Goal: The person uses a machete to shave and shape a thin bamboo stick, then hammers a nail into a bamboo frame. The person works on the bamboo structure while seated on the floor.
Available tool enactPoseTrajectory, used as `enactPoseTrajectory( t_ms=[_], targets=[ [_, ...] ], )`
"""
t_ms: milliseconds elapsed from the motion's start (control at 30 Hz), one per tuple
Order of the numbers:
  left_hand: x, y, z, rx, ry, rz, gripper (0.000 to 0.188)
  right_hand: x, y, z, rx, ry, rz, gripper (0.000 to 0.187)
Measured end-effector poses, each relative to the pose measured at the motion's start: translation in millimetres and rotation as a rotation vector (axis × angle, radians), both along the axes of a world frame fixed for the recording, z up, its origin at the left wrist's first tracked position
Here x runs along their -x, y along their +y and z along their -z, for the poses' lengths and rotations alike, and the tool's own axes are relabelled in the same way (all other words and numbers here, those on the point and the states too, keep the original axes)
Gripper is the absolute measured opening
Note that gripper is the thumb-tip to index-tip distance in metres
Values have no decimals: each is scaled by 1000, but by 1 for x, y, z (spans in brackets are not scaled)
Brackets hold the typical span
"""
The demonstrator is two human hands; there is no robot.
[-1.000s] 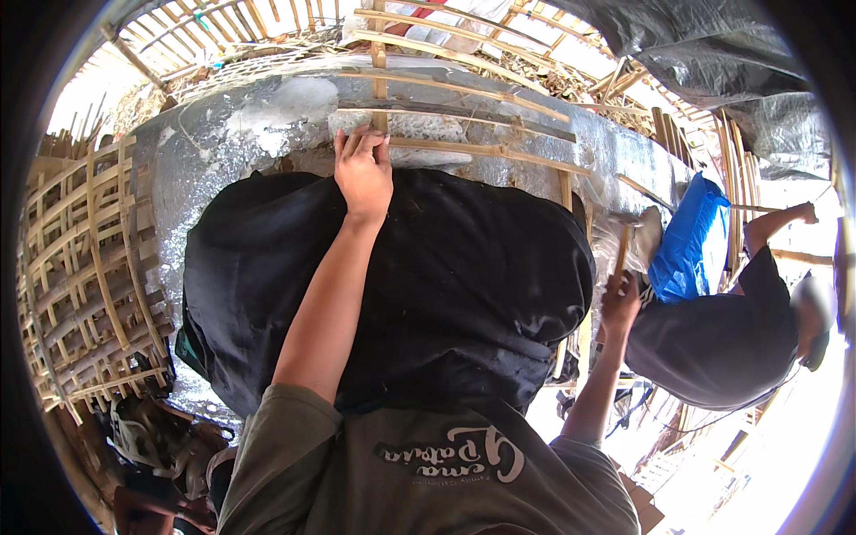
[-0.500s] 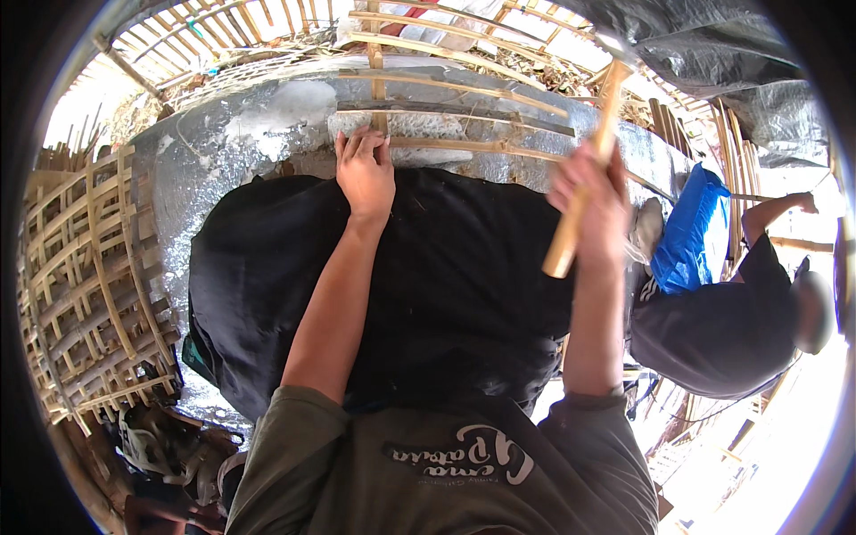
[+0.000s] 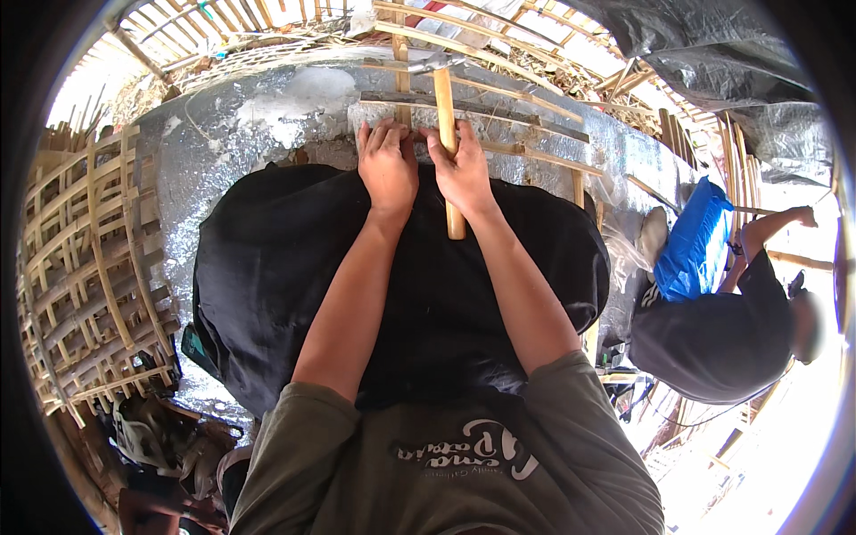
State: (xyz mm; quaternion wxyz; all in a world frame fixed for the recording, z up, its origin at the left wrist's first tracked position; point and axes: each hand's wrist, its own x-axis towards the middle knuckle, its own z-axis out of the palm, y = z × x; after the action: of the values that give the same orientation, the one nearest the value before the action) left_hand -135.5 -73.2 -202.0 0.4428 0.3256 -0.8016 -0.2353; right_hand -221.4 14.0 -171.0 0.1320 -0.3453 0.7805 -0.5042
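My right hand [image 3: 464,174] is closed around the wooden handle of a hammer [image 3: 445,94]. The hammer's metal head lies over the bamboo slats, beside an upright strip. To its left, my left hand [image 3: 389,171] has its fingers drawn together at the near end of that upright bamboo strip [image 3: 402,85], where the nearest cross slat [image 3: 535,153] meets it. Whatever those fingertips pinch is hidden. Several cross slats, one of them darker [image 3: 499,111], run to the right from the strip, forming a bamboo frame.
Black cloth [image 3: 294,259] covers my lap. A woven bamboo panel [image 3: 98,259] stands at the left. On the right are a blue plastic bag [image 3: 694,241] and a seated person [image 3: 713,339] in dark clothes. Grey sheeting [image 3: 695,53] hangs at the upper right.
My right hand has swung the hammer from the right down and leftward, beside my left hand. My left hand stays at the strip's near end; the view has shifted slightly.
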Motion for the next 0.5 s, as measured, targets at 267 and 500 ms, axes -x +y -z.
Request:
enactPoseTrajectory(
  t_ms=[267,500],
  targets=[
    [0,0,-3,28,7,-18,2,14,-20,-7,-65,0,75,38],
    [1,-1,0,24,20,0,2,13,-26,12,-29,-66,68,43]
  ],
)
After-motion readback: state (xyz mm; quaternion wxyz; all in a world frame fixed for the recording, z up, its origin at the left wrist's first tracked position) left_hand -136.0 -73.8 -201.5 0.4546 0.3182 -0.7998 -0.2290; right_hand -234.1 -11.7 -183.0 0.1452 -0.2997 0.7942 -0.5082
